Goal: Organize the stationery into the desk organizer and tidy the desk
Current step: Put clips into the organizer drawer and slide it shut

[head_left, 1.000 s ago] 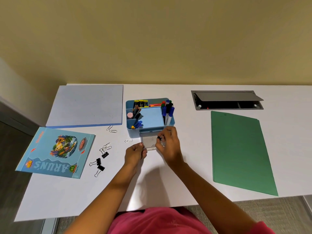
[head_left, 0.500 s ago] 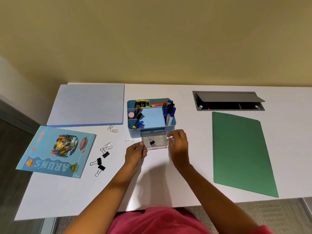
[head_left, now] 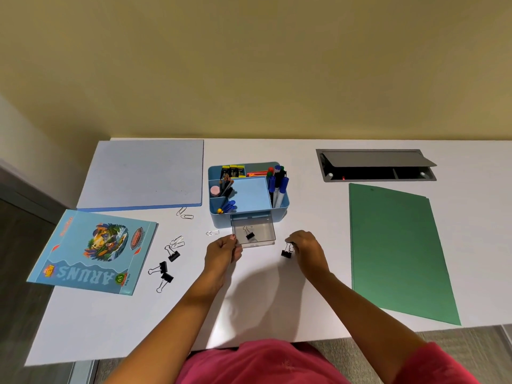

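The blue desk organizer (head_left: 284, 207) stands mid-desk, holding pens, markers and pins. Its clear drawer (head_left: 266, 231) is pulled out toward me, with one black binder clip (head_left: 250, 235) lying inside. My left hand (head_left: 221, 252) rests at the drawer's front left corner, fingertips touching it. My right hand (head_left: 304, 249) is right of the drawer, fingers pinched on another black binder clip (head_left: 286, 253) just above the desk. Three more binder clips (head_left: 166, 268) and several paper clips (head_left: 177, 241) lie to the left.
A blue-covered notebook (head_left: 94, 252) lies at the left edge, with a pale blue pad (head_left: 144, 173) behind it. A green folder (head_left: 396, 250) lies on the right. Behind the folder is an open grey cable hatch (head_left: 375, 165). Two paper clips (head_left: 184, 213) sit by the pad.
My right hand left a binder clip in the drawer, moved right and down, and now pinches another clip. My left hand stayed at the drawer corner.
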`<move>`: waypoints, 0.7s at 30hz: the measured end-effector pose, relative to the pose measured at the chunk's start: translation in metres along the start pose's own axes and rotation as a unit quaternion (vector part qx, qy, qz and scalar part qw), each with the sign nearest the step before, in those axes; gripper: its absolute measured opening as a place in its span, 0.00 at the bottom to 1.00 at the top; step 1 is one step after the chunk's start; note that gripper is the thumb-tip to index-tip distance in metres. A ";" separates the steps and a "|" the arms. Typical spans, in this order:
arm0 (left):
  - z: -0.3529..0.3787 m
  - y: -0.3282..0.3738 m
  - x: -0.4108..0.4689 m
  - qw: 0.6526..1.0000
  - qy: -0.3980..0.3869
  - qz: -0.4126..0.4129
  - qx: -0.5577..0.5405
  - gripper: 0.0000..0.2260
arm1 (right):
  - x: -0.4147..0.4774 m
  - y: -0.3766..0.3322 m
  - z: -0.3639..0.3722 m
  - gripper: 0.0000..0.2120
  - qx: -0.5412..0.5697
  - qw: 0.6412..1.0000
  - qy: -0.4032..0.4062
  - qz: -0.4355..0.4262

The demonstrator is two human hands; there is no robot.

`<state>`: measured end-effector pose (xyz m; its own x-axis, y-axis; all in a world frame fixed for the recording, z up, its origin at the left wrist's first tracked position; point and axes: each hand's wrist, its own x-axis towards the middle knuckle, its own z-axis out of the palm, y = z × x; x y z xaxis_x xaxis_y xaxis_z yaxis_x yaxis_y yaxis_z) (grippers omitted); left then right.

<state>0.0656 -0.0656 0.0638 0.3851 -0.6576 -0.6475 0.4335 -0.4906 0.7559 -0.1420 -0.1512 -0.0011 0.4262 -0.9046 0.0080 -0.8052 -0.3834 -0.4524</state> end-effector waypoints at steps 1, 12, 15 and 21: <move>0.000 0.000 0.000 1.000 0.000 -0.001 0.000 0.12 | -0.001 0.001 -0.001 0.13 0.006 1.000 -0.004 0.011; -0.001 -0.001 0.000 1.000 -0.005 0.013 0.001 0.12 | -0.003 -0.023 -0.028 0.09 0.118 0.980 0.147 0.056; -0.001 -0.002 0.000 1.000 -0.010 0.020 -0.001 0.12 | 0.003 -0.055 -0.033 0.08 0.139 0.971 0.195 0.010; 0.000 0.001 -0.003 1.000 -0.006 0.028 0.005 0.13 | 0.014 -0.092 -0.013 0.07 0.157 0.971 0.160 -0.088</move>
<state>0.0646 -0.0643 0.0659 0.3982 -0.6908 -0.6036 0.4032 -0.4592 0.7915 -0.0677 -0.1308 0.0521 0.3548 -0.8610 0.3644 -0.5450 -0.5072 -0.6676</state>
